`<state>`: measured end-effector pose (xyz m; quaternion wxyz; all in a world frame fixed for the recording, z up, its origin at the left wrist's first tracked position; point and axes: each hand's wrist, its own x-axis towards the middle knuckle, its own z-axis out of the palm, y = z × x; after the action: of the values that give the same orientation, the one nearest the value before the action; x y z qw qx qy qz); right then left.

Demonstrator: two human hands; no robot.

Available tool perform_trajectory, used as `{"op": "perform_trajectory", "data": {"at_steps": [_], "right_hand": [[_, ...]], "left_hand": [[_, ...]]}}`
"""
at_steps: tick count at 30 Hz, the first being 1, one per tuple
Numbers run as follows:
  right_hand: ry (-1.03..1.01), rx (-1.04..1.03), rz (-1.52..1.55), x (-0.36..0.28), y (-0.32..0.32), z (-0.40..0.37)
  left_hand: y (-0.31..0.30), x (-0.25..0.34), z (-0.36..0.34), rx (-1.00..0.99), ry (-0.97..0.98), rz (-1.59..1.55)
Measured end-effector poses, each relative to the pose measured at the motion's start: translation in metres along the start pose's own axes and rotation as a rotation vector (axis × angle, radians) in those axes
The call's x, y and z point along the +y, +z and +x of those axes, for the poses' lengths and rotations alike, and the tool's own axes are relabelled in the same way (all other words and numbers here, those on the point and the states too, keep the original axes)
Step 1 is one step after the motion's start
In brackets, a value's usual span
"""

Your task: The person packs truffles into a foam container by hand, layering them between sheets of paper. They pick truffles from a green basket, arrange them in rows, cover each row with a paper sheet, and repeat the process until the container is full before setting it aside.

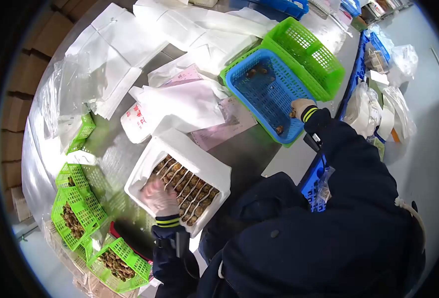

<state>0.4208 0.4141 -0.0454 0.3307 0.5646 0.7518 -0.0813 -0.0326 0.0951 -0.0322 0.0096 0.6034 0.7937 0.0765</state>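
A white foam box [216, 170] stands in front of me, holding rows of small brown roundish pieces [188, 189] parted by thin white strips. I cannot make out what kind they are. My left hand [161, 197] is over the left side of this box, its fingers smeared by motion. At the right, my right hand [303, 106] reaches over the rim of a blue plastic basket [266, 102], its fingers closed round a small brown piece [292, 113]. A few similar pieces lie on the basket's bottom.
Green baskets [306, 47] stand under and behind the blue one. Several green baskets at the left hold brown pieces, among them a front basket [117, 263]. White sheets [115, 42] and a white bag [179, 107] cover the back of the metal table [249, 149]. Cardboard boxes [50, 35] line the far left.
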Motion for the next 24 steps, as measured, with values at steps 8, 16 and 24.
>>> {"op": "perform_trajectory", "data": {"at_steps": [8, 16, 24], "right_hand": [[-0.409, 0.038, 0.810, -0.106, -0.107, -0.091], [-0.633, -0.868, 1.323, -0.256, -0.101, -0.120], [-0.210, -0.100, 1.432, -0.193, -0.107, -0.024]], "left_hand": [[-0.048, 0.134, 0.036, -0.091, 0.251, -0.473], [-0.051, 0.065, 0.011, 0.012, 0.066, -0.354], [-0.007, -0.060, -0.011, 0.214, -0.356, 0.139]]}}
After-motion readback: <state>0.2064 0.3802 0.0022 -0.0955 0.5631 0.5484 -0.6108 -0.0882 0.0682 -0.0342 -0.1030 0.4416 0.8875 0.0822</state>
